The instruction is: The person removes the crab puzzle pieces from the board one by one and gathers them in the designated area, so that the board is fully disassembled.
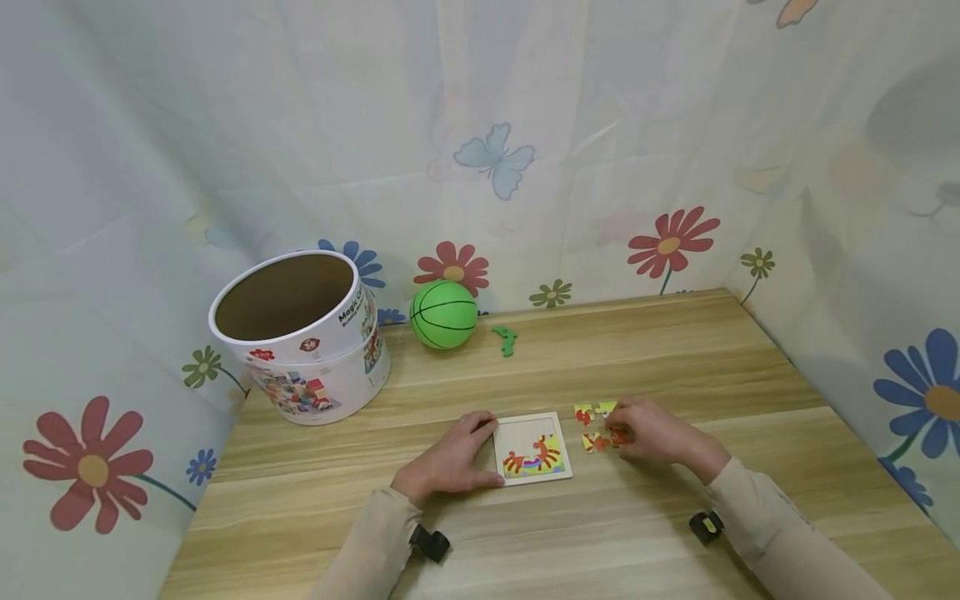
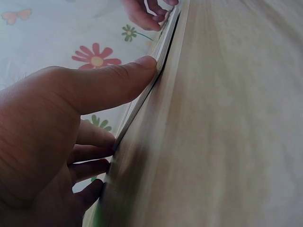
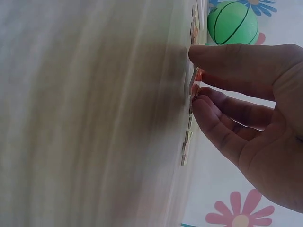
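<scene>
A square jigsaw tray with a pale rim lies flat on the table, its lower part filled with joined orange, yellow and blue pieces. At its left side my left hand holds it, thumb on the near corner and fingers along the far-left edge. To the right of the tray, my right hand pinches an orange jigsaw piece low over the table between thumb and fingers. Loose pieces lie beside that hand, one a red and yellow piece. The right fingers partly hide the held piece.
A large white cardboard bucket stands at the back left. Next to it sit a green ball and a small green curved piece. A flowered curtain borders the wooden table at the back and sides.
</scene>
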### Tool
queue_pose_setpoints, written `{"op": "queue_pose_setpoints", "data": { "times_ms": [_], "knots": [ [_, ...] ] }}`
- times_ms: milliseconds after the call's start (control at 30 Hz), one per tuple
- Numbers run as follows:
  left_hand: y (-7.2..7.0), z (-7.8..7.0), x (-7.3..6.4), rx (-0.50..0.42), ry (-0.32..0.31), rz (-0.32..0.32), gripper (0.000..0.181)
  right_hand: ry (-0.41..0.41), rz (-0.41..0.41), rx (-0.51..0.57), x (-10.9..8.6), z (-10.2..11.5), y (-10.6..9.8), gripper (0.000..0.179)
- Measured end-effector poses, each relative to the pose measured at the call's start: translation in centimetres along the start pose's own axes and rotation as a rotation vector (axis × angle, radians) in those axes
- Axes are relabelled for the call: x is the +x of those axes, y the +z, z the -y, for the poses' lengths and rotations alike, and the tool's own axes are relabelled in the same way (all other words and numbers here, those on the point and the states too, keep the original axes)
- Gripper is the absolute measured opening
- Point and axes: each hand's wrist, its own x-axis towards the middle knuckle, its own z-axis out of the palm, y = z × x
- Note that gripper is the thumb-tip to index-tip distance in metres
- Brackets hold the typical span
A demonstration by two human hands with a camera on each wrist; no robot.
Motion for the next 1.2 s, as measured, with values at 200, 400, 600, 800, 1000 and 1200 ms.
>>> {"op": "queue_pose_setpoints", "data": {
  "times_ms": [200, 400, 600, 800, 1000, 1200],
  "knots": [
    [0.04, 0.04, -0.06, 0.006, -0.001, 0.001, 0.091, 0.023, 0.024, 0.015, 0.00, -0.09, 0.14, 0.036],
    [0.16, 0.23, 0.10, 0.020, 0.005, 0.000, 0.092, 0.029, 0.022, 0.033, -0.11, -0.03, 0.11, 0.037],
    [0.28, 0.32, 0.06, 0.016, -0.007, 0.007, 0.092, -0.015, 0.016, 0.045, -0.22, -0.32, 0.29, 0.033],
    [0.31, 0.22, -0.01, 0.006, -0.012, 0.007, 0.091, -0.049, 0.030, 0.042, -0.18, -0.47, 0.42, 0.031],
    [0.27, 0.16, 0.02, 0.008, -0.014, 0.007, 0.091, -0.053, 0.027, 0.021, -0.13, -0.32, 0.43, 0.029],
    [0.27, 0.26, 0.04, 0.011, -0.015, 0.008, 0.091, -0.033, 0.035, 0.030, -0.03, -0.32, 0.38, 0.026]
  ]
}}
